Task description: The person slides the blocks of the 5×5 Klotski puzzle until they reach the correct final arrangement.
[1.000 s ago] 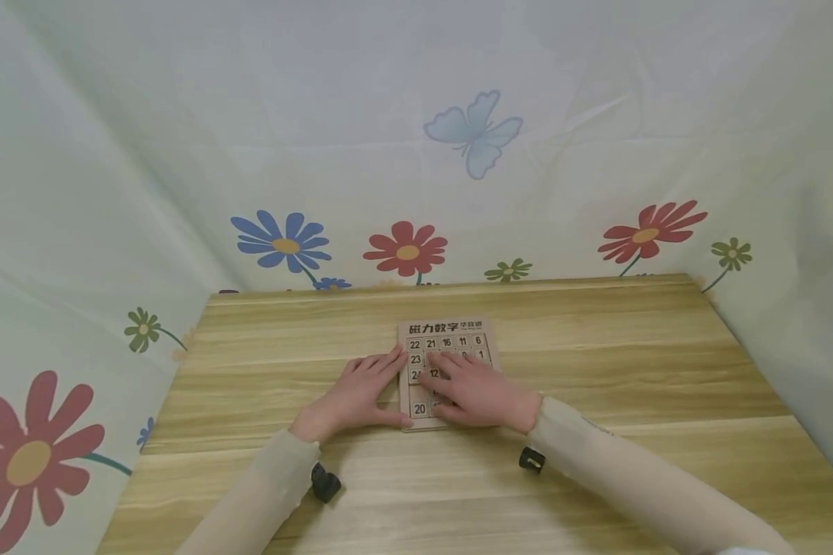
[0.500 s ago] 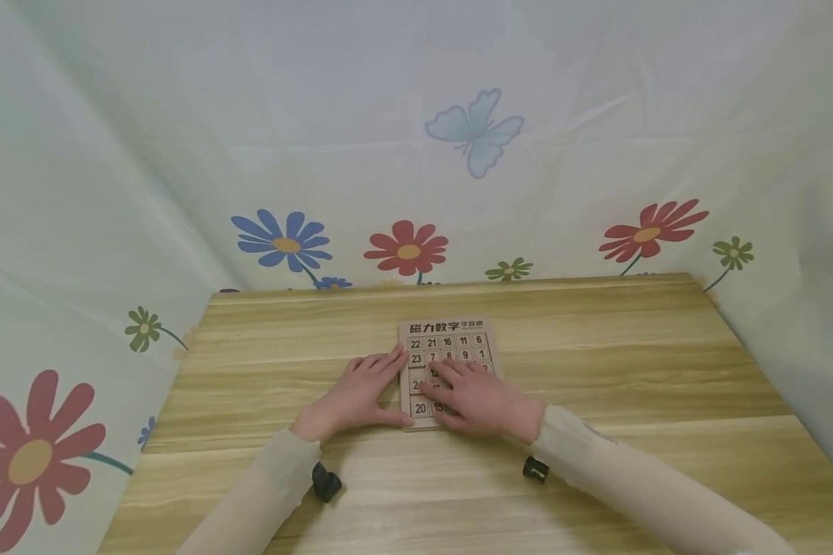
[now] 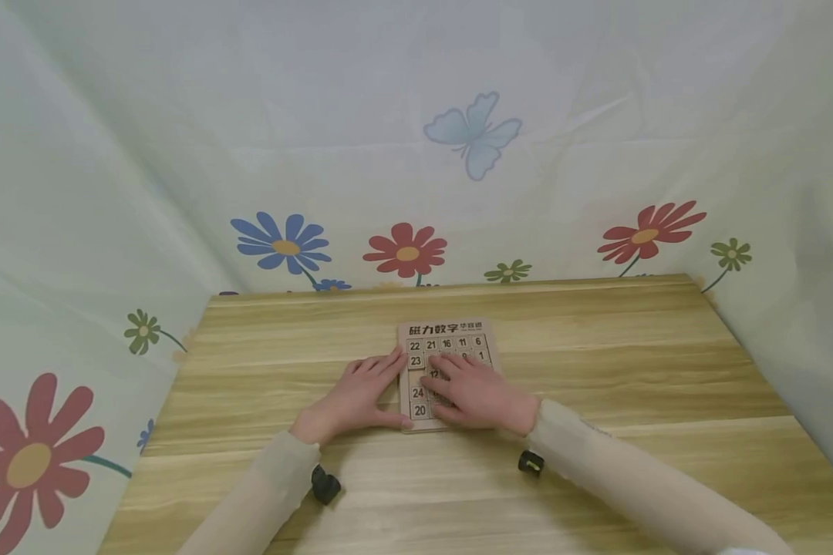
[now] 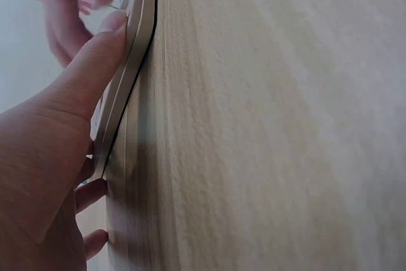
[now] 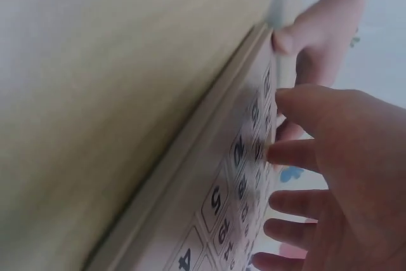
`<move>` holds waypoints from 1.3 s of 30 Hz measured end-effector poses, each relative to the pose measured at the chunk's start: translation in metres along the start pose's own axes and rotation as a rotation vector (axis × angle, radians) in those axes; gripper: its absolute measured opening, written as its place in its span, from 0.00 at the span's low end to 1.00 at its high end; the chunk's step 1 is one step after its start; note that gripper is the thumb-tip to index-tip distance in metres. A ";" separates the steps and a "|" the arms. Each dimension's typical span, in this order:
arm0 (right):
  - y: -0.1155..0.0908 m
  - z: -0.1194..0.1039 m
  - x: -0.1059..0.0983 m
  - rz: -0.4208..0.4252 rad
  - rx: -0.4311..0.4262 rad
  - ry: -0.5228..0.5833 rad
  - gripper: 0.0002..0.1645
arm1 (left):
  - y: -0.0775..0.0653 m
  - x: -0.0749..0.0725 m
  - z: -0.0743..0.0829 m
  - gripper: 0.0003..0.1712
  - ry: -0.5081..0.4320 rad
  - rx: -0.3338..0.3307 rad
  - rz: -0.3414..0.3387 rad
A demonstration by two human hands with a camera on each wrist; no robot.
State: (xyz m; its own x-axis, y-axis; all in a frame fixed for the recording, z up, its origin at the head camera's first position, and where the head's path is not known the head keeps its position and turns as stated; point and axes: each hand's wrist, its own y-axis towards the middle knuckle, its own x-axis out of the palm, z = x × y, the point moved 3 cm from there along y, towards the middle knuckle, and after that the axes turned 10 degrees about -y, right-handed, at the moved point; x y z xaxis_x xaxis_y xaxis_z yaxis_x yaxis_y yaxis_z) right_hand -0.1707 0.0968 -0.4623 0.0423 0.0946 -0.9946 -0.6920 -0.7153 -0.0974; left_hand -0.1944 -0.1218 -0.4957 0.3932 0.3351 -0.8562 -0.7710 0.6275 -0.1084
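Wooden number board (image 3: pixel 405 393) is steadied on the table (image 3: pixel 597 347) by the left hand (image 3: pixel 357 395), thumb and fingers wide. Tile 24 (image 3: pixel 418 394) is now slid down to tile 20 (image 3: pixel 419 411) (right hand (image 3: pixel 482 393) laid over the board, fingers spread); room is apparently freed below tile 23 (image 3: pixel 416 361).

Two hands spread, backs turned upward, near each other.
The left hand (image 3: pixel 354 395) holds its thumb (image 4: pixel 94 66) well apart from its fingers; the right hand (image 3: pixel 482 391) has its digits extended and separated. The left forearm (image 3: pixel 253 493) and right forearm (image 3: pixel 649 478) slant inward, both sleeved.
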 end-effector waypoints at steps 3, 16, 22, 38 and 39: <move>0.009 0.007 0.002 0.012 0.021 -0.014 0.33 | -0.001 0.000 0.000 0.67 -0.010 0.013 0.004; 0.017 0.009 0.002 0.002 0.014 -0.024 0.33 | 0.001 -0.001 -0.001 0.68 0.016 0.002 0.006; 0.007 -0.003 0.002 -0.014 -0.012 -0.050 0.34 | 0.000 0.000 -0.001 0.68 0.013 0.000 0.001; 0.019 0.010 -0.003 0.028 0.004 0.008 0.36 | -0.001 0.000 -0.001 0.69 0.006 -0.010 -0.009; 0.021 0.012 -0.002 0.020 0.013 0.001 0.36 | -0.001 0.000 -0.001 0.69 0.005 -0.009 -0.009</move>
State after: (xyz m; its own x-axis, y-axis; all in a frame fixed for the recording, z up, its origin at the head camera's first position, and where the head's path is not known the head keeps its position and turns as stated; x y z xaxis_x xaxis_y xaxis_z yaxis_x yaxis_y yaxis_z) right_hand -0.1943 0.0896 -0.4616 0.0286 0.0795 -0.9964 -0.7018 -0.7082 -0.0766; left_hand -0.1943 -0.1227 -0.4960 0.3972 0.3258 -0.8579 -0.7721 0.6240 -0.1205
